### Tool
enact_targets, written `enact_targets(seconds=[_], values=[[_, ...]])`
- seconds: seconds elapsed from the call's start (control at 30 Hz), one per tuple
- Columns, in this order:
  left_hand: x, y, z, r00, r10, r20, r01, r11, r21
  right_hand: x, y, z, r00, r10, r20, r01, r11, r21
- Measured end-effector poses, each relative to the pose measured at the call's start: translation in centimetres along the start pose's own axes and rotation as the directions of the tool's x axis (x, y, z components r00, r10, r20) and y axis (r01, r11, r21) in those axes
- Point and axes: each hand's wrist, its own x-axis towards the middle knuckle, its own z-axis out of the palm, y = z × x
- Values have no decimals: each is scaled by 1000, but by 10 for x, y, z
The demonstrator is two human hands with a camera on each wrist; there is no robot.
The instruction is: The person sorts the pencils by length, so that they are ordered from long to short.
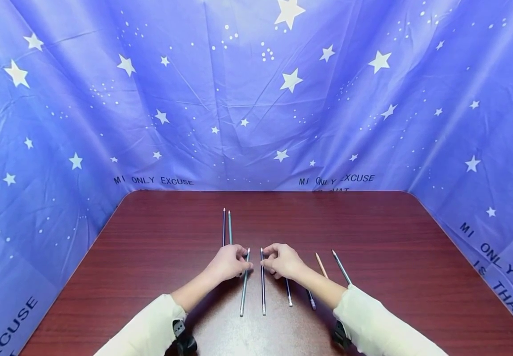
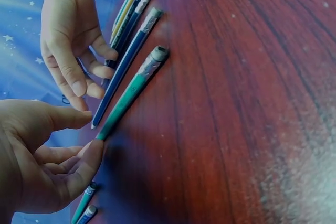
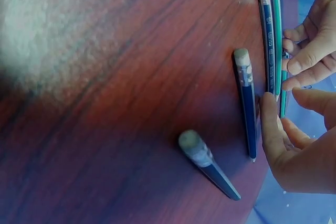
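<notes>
A blue curtain (image 1: 256, 99) with white stars (image 1: 291, 80) and black lettering (image 1: 163, 181) hangs around a reddish-brown table (image 1: 158, 225).

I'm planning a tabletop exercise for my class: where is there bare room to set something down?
Bare table lies left of the left forearm, right of the rightmost pencil, and between pencils and back curtain. The middle is crowded: left hand and right hand each touch a pencil, with more pencils by the right forearm.

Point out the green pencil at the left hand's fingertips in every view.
Head: green pencil below centre, slightly left, its tip at the left hand.
Left wrist: green pencil slanting, left of centre.
Right wrist: green pencil, upper right.
Shared landmark: the dark blue pencil beside it, at the right hand.
</notes>
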Motion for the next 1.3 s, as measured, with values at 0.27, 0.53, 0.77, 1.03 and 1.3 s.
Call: enact_targets(seconds=[0.27,0.53,0.77,1.03,1.3], values=[[0,-3,4,1000,-14,-26,14,1000,13,-2,1,7,999,-11,-38,11,1000,-21],[-2,-2,7,998,16,-53,-12,996,83,-5,-1,14,999,14,-48,-15,1000,-16],[-1,-4,9,997,1,-73,7,995,98,-7,0,17,998,9,-68,-12,999,-37],[0,-4,8,997,-27,-67,29,999,25,-7,2,19,995,-10,-101,2,997,-80],[-2,-3,6,997,-21,-68,21,1000,4,-6,3,23,990,-57,-129,30,979,-204]])
